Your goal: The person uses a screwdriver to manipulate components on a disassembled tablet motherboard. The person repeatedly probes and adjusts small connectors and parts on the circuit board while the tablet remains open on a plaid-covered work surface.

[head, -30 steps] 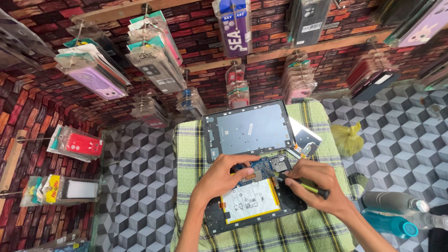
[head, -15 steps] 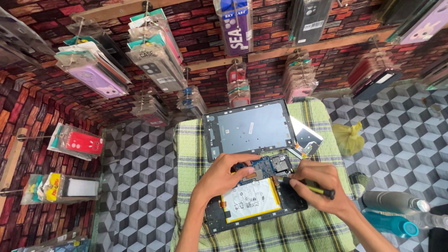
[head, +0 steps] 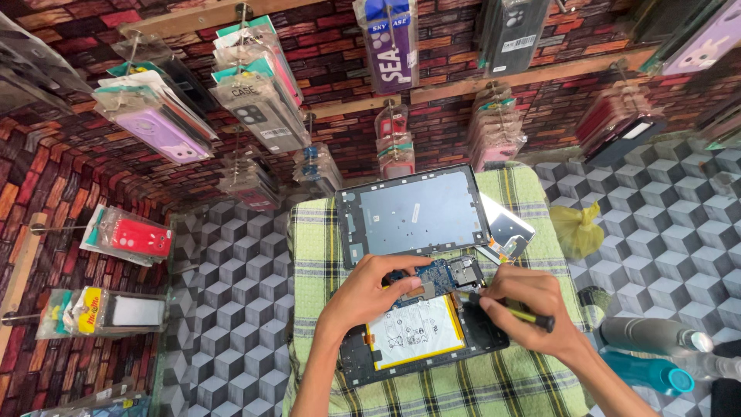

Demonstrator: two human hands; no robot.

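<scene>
Checked cloth [head: 324,232] — back cover [head: 413,212], yellow bag [head: 577,232]

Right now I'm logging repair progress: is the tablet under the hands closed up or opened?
Opened. The tablet shows its white battery and blue circuit board; its back cover lies apart.
</scene>
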